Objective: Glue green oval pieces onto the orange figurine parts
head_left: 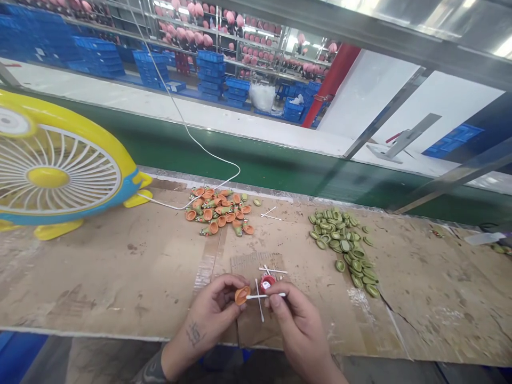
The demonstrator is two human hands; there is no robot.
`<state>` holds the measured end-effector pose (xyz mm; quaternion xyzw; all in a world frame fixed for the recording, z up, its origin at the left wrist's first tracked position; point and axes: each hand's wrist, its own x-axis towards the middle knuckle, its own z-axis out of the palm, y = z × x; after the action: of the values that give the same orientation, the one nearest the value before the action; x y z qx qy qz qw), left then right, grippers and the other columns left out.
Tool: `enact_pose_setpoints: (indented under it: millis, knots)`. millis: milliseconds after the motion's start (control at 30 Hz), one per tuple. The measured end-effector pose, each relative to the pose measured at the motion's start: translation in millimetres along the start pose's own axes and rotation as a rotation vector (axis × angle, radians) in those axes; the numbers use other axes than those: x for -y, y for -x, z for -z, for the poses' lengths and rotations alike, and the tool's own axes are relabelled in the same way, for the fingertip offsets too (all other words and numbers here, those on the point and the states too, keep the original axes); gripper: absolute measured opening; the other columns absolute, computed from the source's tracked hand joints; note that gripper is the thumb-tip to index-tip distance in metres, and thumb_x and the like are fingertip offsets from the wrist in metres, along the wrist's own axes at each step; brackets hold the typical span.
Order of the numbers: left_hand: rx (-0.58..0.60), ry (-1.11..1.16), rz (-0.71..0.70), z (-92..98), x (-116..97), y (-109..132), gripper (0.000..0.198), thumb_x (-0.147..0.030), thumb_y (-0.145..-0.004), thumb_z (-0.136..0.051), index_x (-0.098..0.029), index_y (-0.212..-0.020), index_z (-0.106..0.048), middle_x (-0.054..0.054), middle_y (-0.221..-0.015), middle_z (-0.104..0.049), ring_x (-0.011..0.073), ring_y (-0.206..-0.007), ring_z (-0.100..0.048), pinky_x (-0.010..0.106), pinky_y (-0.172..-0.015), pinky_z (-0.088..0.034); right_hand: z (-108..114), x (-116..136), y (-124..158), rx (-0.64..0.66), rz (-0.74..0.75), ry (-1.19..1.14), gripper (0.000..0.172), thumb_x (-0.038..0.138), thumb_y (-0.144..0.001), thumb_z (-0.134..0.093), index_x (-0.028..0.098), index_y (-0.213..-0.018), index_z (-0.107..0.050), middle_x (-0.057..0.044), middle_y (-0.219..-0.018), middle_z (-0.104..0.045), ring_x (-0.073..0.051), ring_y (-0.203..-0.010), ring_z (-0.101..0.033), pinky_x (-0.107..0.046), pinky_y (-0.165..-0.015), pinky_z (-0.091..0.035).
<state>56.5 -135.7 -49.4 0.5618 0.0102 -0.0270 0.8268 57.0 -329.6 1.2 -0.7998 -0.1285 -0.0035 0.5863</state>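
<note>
My left hand (214,312) pinches a small orange cup-shaped piece (242,295) near the front edge of the cardboard-covered bench (120,277). My right hand (294,320) grips a white cotton swab (266,295) whose tip touches the orange piece. A small red cap (267,282) sits just behind my hands, with loose swabs (272,270) around it. A pile of orange pieces (218,210) lies further back, left of centre. A pile of green pieces (344,240) lies to the right.
A yellow and blue desk fan (52,170) stands at the left, its white cable (192,138) running back over a green conveyor belt (248,154). Blue crates (210,72) and shelves of pink items fill the background. Two swabs (270,214) lie between the piles.
</note>
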Motion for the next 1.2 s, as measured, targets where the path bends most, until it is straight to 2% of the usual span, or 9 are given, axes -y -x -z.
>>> enact_pose_setpoints:
  millis: [133,267,433,567,700,867,1033,1133,1200]
  knots:
    - [0.017,-0.001,0.002,-0.1,-1,0,0.023,-0.009,-0.075,-0.083,-0.021,-0.093,-0.077,0.008,-0.101,-0.074,0.0234,-0.098,-0.070,0.030,-0.089,-0.058,-8,-2,-1,0.069,-0.005,-0.018,0.020,0.034,-0.106,-0.051,0.023,-0.101,-0.066,0.000,-0.086,-0.067,-0.015,-0.084,-0.064,-0.023,-0.079,-0.048]
    - [0.038,-0.021,-0.015,0.1,0,0,0.022,-0.009,-0.077,-0.081,-0.021,-0.095,-0.077,0.007,-0.103,-0.073,0.0223,-0.099,-0.070,0.028,-0.089,-0.058,-6,-2,-3,0.099,-0.004,-0.002,0.022,0.033,-0.107,-0.048,0.023,-0.098,-0.065,0.001,-0.084,-0.065,-0.014,-0.081,-0.063,-0.022,-0.077,-0.047]
    - [0.092,-0.043,-0.027,0.4,-3,1,0.021,-0.011,-0.081,-0.079,-0.021,-0.099,-0.076,0.007,-0.105,-0.072,0.0216,-0.103,-0.069,0.029,-0.092,-0.057,3,-1,-4,0.005,0.020,0.027,0.022,0.034,-0.107,-0.050,0.024,-0.096,-0.065,0.002,-0.080,-0.064,-0.013,-0.073,-0.061,-0.021,-0.069,-0.046]
    - [0.057,-0.072,-0.048,2.4,-3,0,0.020,-0.016,-0.083,-0.080,-0.021,-0.101,-0.076,0.008,-0.109,-0.069,0.0211,-0.105,-0.067,0.027,-0.092,-0.056,17,-6,-10,-0.099,0.059,0.168,0.020,0.031,-0.106,-0.051,0.024,-0.096,-0.066,0.001,-0.083,-0.068,-0.014,-0.076,-0.064,-0.021,-0.071,-0.047]
    - [0.031,-0.083,-0.039,4.0,-2,1,0.021,-0.022,-0.082,-0.082,-0.021,-0.103,-0.076,0.007,-0.107,-0.068,0.0195,-0.099,-0.067,0.026,-0.089,-0.057,26,-17,-16,-0.045,0.082,0.352,0.020,0.027,-0.105,-0.049,0.023,-0.095,-0.066,0.000,-0.087,-0.071,-0.016,-0.081,-0.066,-0.024,-0.074,-0.047]
    - [-0.002,-0.064,0.051,2.6,-3,3,0.028,-0.025,-0.079,-0.085,-0.021,-0.104,-0.073,0.006,-0.102,-0.071,0.0184,-0.095,-0.070,0.026,-0.088,-0.058,23,-28,-18,0.044,0.092,0.437,0.021,0.022,-0.103,-0.047,0.022,-0.098,-0.067,-0.004,-0.096,-0.074,-0.020,-0.091,-0.068,-0.028,-0.080,-0.048]
    - [-0.013,-0.058,0.058,1.4,-2,4,0.027,-0.026,-0.079,-0.086,-0.021,-0.101,-0.073,0.005,-0.099,-0.073,0.0184,-0.095,-0.071,0.026,-0.089,-0.058,24,-17,-16,-0.042,0.138,0.320,0.019,0.023,-0.104,-0.050,0.023,-0.097,-0.067,-0.001,-0.090,-0.072,-0.016,-0.083,-0.067,-0.024,-0.076,-0.049]
    - [-0.002,-0.061,0.049,2.0,-2,3,0.027,-0.027,-0.079,-0.086,-0.020,-0.101,-0.073,0.006,-0.100,-0.074,0.0187,-0.095,-0.071,0.026,-0.088,-0.058,23,-4,-11,-0.107,0.111,0.176,0.017,0.027,-0.104,-0.052,0.025,-0.097,-0.067,0.002,-0.082,-0.069,-0.014,-0.075,-0.065,-0.021,-0.070,-0.049]
    - [0.003,-0.065,0.044,2.6,-1,3,0.027,-0.028,-0.079,-0.086,-0.020,-0.102,-0.074,0.007,-0.100,-0.074,0.0192,-0.094,-0.072,0.026,-0.087,-0.059,19,3,-8,-0.096,0.086,0.098,0.017,0.028,-0.105,-0.053,0.025,-0.097,-0.068,0.002,-0.080,-0.068,-0.013,-0.073,-0.064,-0.020,-0.068,-0.049]
